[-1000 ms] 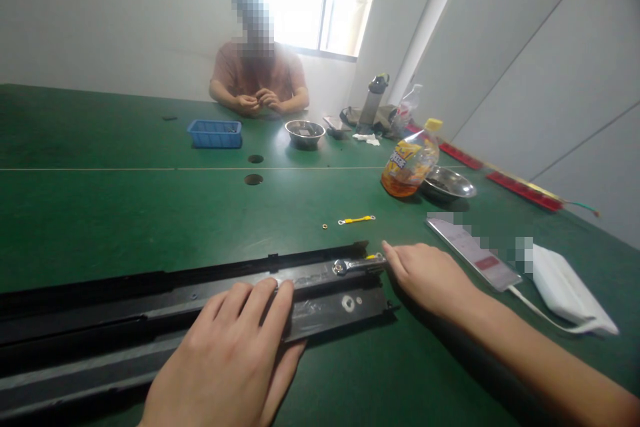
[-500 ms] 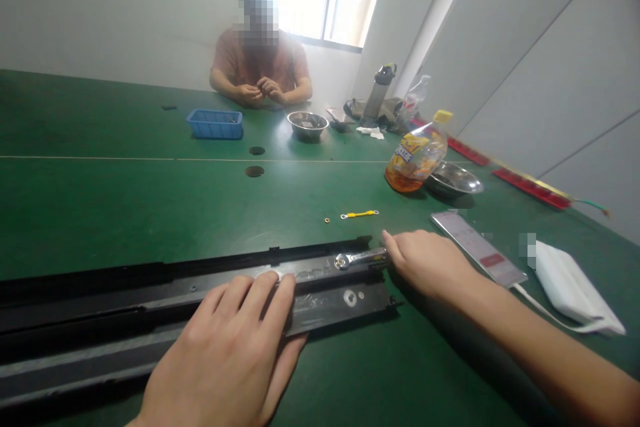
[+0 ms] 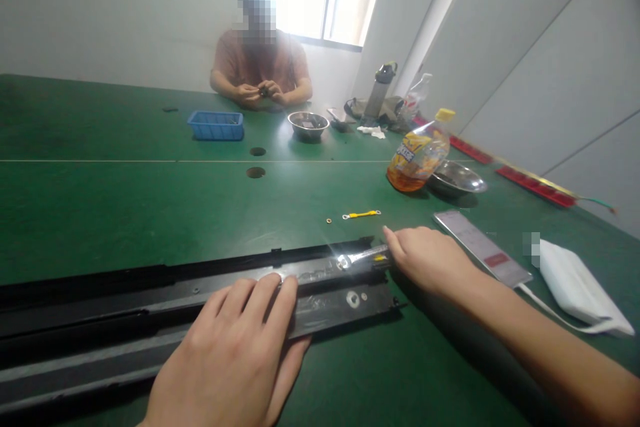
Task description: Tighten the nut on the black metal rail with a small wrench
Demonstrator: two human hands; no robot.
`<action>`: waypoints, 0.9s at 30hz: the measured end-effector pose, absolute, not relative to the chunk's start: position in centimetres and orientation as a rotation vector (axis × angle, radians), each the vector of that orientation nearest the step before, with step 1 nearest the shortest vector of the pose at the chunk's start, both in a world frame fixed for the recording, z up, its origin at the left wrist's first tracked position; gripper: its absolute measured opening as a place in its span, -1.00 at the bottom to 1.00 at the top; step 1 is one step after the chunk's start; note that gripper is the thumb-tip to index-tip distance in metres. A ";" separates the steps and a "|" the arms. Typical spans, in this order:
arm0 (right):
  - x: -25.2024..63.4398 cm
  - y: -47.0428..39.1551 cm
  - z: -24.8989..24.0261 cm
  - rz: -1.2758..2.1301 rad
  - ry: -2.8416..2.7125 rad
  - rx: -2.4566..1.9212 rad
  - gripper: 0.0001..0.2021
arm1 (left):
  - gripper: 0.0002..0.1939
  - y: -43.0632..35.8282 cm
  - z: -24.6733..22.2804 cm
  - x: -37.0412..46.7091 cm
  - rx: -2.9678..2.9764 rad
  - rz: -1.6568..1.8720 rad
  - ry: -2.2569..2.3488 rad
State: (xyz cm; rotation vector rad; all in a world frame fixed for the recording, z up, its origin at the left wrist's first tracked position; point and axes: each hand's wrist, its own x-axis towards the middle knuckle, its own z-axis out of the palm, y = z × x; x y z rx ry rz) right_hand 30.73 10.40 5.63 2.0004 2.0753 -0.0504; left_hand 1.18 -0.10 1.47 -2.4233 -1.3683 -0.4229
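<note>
Green table [image 3: 125, 213], bottle [image 3: 413, 159] beyond black channel [image 3: 165, 297]

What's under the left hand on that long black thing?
The left hand lies across the long black part, which shows to both sides of it. Whatever is directly beneath the hand is covered, so I can't tell whether any screw or hole is there.

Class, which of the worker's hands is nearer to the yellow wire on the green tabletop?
Right. The right hand, holding the wrench, is just below and right of the yellow wire; the left hand, on the black rail, is farther off, lower left.
</note>
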 end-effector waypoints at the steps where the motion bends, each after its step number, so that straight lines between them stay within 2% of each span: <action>1: 30.6 10.6 5.6 -0.037 2.071 1.999 -0.36 | -0.46 -0.1 1.4 1.1 -2.420 -0.430 -1.369; 9: 31.4 7.8 5.2 -0.204 2.014 2.064 -0.34 | -0.44 0.0 1.3 1.2 -2.432 -0.430 -1.363; 18: 31.3 8.0 3.5 0.029 2.059 2.106 -0.37 | -0.45 -0.1 1.1 1.0 -2.436 -0.429 -1.365; 27: 31.8 7.8 3.3 -0.051 2.088 2.171 -0.38 | -0.43 0.1 0.9 1.1 -2.421 -0.432 -1.375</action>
